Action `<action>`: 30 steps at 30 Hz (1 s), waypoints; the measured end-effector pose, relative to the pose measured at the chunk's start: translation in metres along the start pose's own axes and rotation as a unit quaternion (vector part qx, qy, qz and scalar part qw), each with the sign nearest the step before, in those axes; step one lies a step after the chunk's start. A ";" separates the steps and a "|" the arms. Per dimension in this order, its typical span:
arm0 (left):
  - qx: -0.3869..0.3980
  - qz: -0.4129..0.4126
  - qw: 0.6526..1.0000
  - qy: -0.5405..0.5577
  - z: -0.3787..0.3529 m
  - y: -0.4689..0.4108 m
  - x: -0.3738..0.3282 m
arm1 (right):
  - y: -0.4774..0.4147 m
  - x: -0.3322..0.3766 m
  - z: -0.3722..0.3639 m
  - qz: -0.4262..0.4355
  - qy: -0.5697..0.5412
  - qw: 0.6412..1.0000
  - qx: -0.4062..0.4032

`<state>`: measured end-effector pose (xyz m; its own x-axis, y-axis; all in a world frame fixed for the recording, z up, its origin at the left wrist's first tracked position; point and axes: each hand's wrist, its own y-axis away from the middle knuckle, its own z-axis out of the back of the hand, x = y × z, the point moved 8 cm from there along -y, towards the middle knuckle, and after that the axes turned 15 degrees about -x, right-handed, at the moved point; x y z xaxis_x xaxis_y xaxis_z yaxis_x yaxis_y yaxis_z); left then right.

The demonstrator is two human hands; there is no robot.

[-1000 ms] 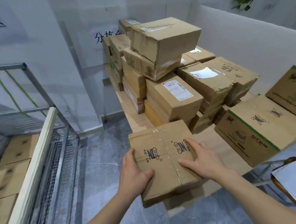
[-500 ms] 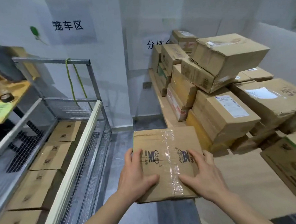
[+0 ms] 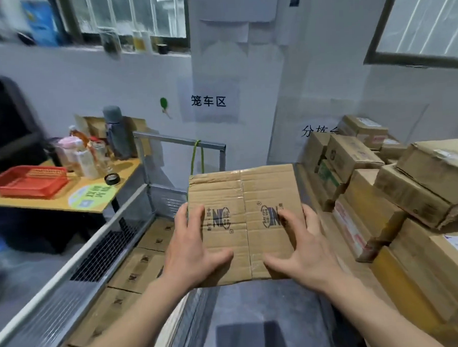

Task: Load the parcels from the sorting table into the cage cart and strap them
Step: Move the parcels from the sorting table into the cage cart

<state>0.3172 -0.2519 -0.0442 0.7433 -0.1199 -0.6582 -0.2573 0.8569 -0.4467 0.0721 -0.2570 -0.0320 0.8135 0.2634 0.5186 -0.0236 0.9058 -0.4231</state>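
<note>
I carry a flat cardboard parcel (image 3: pixel 244 199) with blue logos in front of me, in the air. My left hand (image 3: pixel 192 251) grips its left near corner, thumb on top. My right hand (image 3: pixel 305 251) grips the right near corner the same way. The parcel hangs above the gap between the metal cage cart (image 3: pixel 134 202) on the left and the sorting table on the right. Several like parcels (image 3: pixel 137 268) lie flat on the cart's floor. A green strap (image 3: pixel 194 159) hangs from the cart's far top rail. Stacked parcels (image 3: pixel 398 191) fill the sorting table.
A wooden desk (image 3: pixel 65 200) behind the cart holds a red basket (image 3: pixel 26 181), bottles, a grey flask and a tape roll. A dark chair stands at far left. White walls with paper signs close off the back. Grey floor (image 3: pixel 256 317) shows below my arms.
I have lifted the parcel off the sorting table and turned left with it. The cage cart now lies under and left of the parcel, and the stacked parcels have shifted to the right edge.
</note>
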 end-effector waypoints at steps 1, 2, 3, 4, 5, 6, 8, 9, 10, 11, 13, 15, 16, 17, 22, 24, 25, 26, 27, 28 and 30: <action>-0.015 0.000 1.000 -0.007 0.012 -0.011 0.005 | -0.012 0.012 -0.006 0.013 -0.006 1.000 -0.006; -0.029 0.000 0.999 -0.014 0.024 -0.021 0.010 | -0.025 0.024 -0.012 0.025 -0.012 1.000 -0.010; -0.039 0.002 0.999 -0.021 0.033 -0.031 0.016 | -0.038 0.035 -0.018 0.037 -0.018 0.999 -0.012; -0.049 0.005 0.998 -0.028 0.041 -0.041 0.022 | -0.051 0.046 -0.025 0.052 -0.026 0.998 -0.013; -0.059 0.008 0.998 -0.034 0.049 -0.051 0.029 | -0.065 0.056 -0.032 0.068 -0.036 0.997 -0.014; -0.071 0.011 0.997 -0.040 0.055 -0.060 0.035 | -0.078 0.067 -0.040 0.085 -0.047 0.995 -0.014; -0.089 0.020 0.994 -0.056 0.065 -0.078 0.049 | -0.103 0.084 -0.056 0.110 -0.068 0.992 -0.011; -0.097 0.027 0.993 -0.066 0.069 -0.087 0.057 | -0.115 0.091 -0.066 0.120 -0.077 0.990 -0.007; -0.105 0.034 0.991 -0.075 0.072 -0.095 0.066 | -0.127 0.097 -0.077 0.132 -0.087 0.987 -0.002; -0.115 0.042 0.989 -0.085 0.074 -0.103 0.074 | -0.139 0.102 -0.088 0.144 -0.095 0.985 0.005; -0.132 0.061 0.984 -0.103 0.076 -0.119 0.092 | -0.165 0.110 -0.112 0.167 -0.107 0.980 0.023; -0.143 0.089 0.979 -0.117 0.074 -0.131 0.108 | -0.190 0.116 -0.138 0.191 -0.118 0.973 0.047; -0.150 0.106 0.976 -0.121 0.073 -0.136 0.116 | -0.201 0.119 -0.150 0.202 -0.125 0.970 0.058; -0.157 0.123 0.972 -0.125 0.071 -0.141 0.124 | -0.213 0.122 -0.162 0.213 -0.132 0.966 0.067; -0.189 0.194 0.950 -0.157 0.057 -0.154 0.152 | -0.259 0.136 -0.219 0.256 -0.143 0.948 0.127; -0.193 0.225 0.941 -0.162 0.049 -0.154 0.165 | -0.272 0.139 -0.242 0.261 -0.135 0.945 0.147; -0.195 0.239 0.937 -0.163 0.045 -0.154 0.173 | -0.277 0.141 -0.255 0.262 -0.132 0.943 0.157; -0.197 0.252 0.933 -0.164 0.041 -0.153 0.180 | -0.281 0.142 -0.268 0.264 -0.131 0.941 0.168; -0.198 0.266 0.929 -0.165 0.037 -0.152 0.189 | -0.284 0.144 -0.281 0.265 -0.127 0.939 0.180; -0.198 0.280 0.925 -0.166 0.033 -0.152 0.198 | -0.287 0.145 -0.295 0.266 -0.122 0.937 0.191; -0.192 0.314 0.915 -0.165 0.022 -0.149 0.220 | -0.293 0.149 -0.323 0.269 -0.108 0.933 0.212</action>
<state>0.5327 -0.3948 -0.1094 0.5044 0.5470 -0.6681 -0.8484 0.4577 -0.2658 0.3877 -0.5904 -0.0710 0.4827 0.7368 0.4734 -0.6601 0.6614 -0.3563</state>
